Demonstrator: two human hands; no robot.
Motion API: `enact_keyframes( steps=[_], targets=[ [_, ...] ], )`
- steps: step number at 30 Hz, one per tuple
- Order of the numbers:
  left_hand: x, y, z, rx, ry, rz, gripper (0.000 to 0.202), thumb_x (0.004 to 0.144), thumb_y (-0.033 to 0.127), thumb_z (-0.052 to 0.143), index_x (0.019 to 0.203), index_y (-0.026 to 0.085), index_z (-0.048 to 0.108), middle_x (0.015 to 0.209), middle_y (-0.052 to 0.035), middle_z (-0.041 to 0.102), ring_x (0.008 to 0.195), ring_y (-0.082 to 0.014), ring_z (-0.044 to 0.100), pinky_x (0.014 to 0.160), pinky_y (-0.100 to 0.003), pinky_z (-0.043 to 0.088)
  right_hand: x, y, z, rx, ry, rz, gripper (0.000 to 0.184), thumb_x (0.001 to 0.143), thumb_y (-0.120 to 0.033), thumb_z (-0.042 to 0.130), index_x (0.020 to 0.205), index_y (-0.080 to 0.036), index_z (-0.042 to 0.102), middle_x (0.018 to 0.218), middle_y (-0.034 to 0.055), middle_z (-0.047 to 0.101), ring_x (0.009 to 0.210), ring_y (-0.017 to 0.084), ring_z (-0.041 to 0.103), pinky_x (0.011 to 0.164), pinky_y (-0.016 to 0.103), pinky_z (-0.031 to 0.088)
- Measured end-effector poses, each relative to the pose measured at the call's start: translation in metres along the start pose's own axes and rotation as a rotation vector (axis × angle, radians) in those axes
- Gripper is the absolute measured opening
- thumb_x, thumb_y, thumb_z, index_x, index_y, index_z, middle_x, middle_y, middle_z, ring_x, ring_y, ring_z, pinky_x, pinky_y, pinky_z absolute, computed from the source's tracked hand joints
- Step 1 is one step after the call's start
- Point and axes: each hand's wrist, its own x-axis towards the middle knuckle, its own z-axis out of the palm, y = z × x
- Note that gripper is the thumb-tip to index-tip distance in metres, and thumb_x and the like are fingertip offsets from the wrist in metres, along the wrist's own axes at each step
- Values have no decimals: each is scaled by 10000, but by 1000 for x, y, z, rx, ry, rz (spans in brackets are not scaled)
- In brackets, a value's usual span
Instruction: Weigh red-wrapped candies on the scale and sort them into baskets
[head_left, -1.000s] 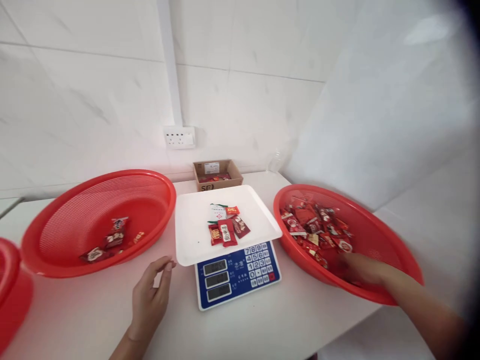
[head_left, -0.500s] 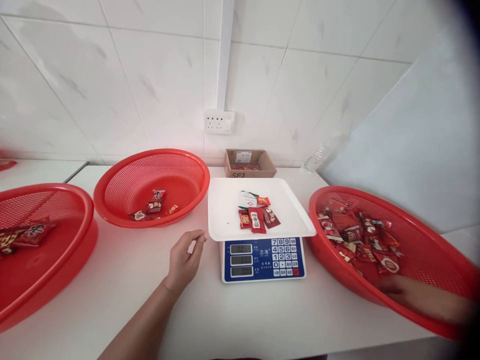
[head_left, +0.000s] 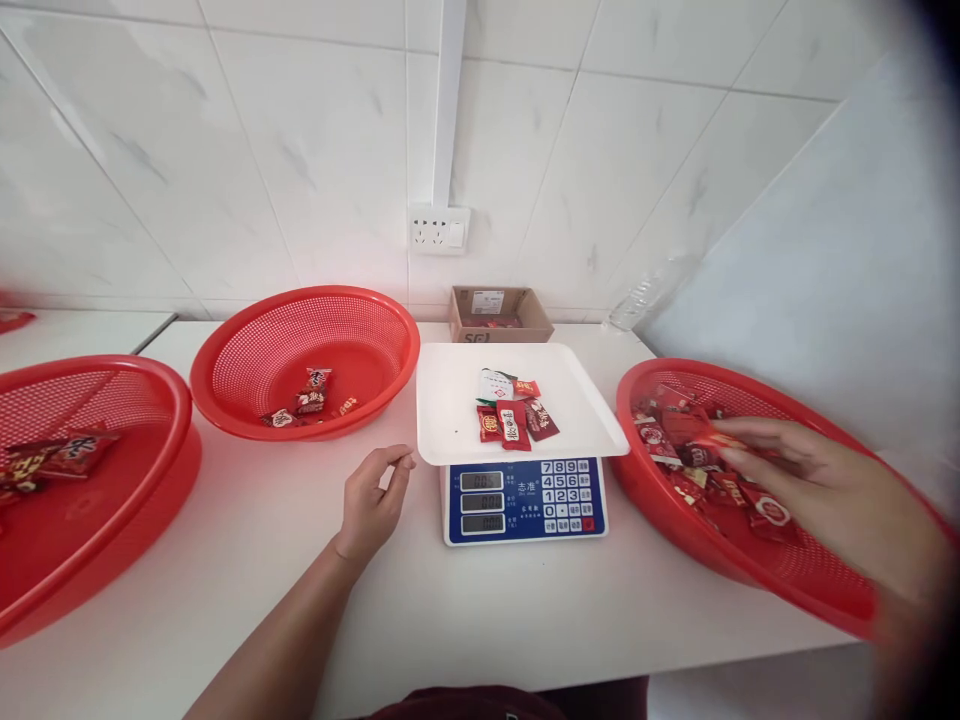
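Note:
My right hand (head_left: 817, 490) is over the right red basket (head_left: 652, 375), its thumb and fingers pinched on a small red candy packet (head_left: 712, 437) that is blurred. Beneath it lie several wrapped candies (head_left: 727, 490), mostly red. My left hand (head_left: 377, 503) rests above the table just left of the scale, thumb and finger curled together with nothing visible in them. The digital scale (head_left: 525, 500) has a blue keypad panel and a white tray (head_left: 442, 400) on top. Several packets lie grouped on that tray, among them a red packet (head_left: 513, 425) and a white-and-green one (head_left: 495, 384).
Another red basket (head_left: 225, 370) at the back left holds a few candies. A third basket (head_left: 169, 400) at the far left holds more. Behind the scale stands a small cardboard box (head_left: 502, 315). A clear plastic container (head_left: 637, 300) lies by the wall, which carries a socket (head_left: 439, 230).
My right hand has risen from low inside the right basket, now with a small red candy packet at its fingertips. The left hand has barely moved. The view has tilted slightly.

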Motion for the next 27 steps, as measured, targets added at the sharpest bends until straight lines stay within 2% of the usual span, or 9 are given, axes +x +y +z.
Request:
enact_keyframes(
  steps=[3,5,8,12,16,19,23,27],
  targets=[
    [0,1,0,-3,3,1,122,871,245,519,926,200,618,750,-10,684,706,-133,664,677,-243,531,-1,-66,39,236,-131,-170,284,764,-473,561,922,-264,670,1039,44,660,998,225,595,875,377,485],
    [0,1,-1,-1,8,5,125,872,249,518,929,199,617,748,-12,685,704,-133,663,676,-245,533,3,-92,69,333,-179,-262,258,791,-442,542,915,-250,661,1044,50,649,1019,221,584,876,384,491],
    [0,0,-1,-2,14,4,135,875,252,513,940,197,617,759,-17,686,712,-134,663,676,-245,535,11,-106,106,424,-198,-297,263,812,-405,521,972,-240,651,1152,65,607,1079,217,563,877,380,503],
    [0,0,-2,-2,8,-8,139,879,261,509,940,196,615,757,-22,684,711,-138,662,674,-253,537,12,-105,128,391,-207,-318,308,848,-378,486,1085,-246,632,1276,58,549,1186,216,500,987,422,438],
    [-1,0,-1,-11,-14,5,131,879,248,508,933,201,618,759,-20,682,712,-137,660,669,-250,534,5,-101,132,322,-225,-362,320,860,-319,463,1132,-253,618,1309,43,533,1228,209,467,1036,436,393],
    [-1,0,-1,-12,-13,7,134,880,252,506,930,200,619,758,-19,680,708,-137,660,671,-251,533,-3,-97,124,270,-137,-377,306,866,-332,459,1105,-241,626,1291,52,548,1198,208,495,1027,424,406],
    [0,0,-1,0,7,-3,136,877,253,510,932,195,620,752,-16,684,708,-136,663,674,-244,530,-20,-87,96,187,46,-318,309,870,-404,462,1058,-232,637,1228,68,589,1142,224,538,957,402,461],
    [0,0,-1,15,12,-3,140,875,245,509,943,191,619,749,-14,685,707,-131,665,677,-239,525,-41,-63,59,50,171,-214,348,861,-439,438,1062,-229,629,1208,68,603,1135,232,541,987,379,426]
  ],
)
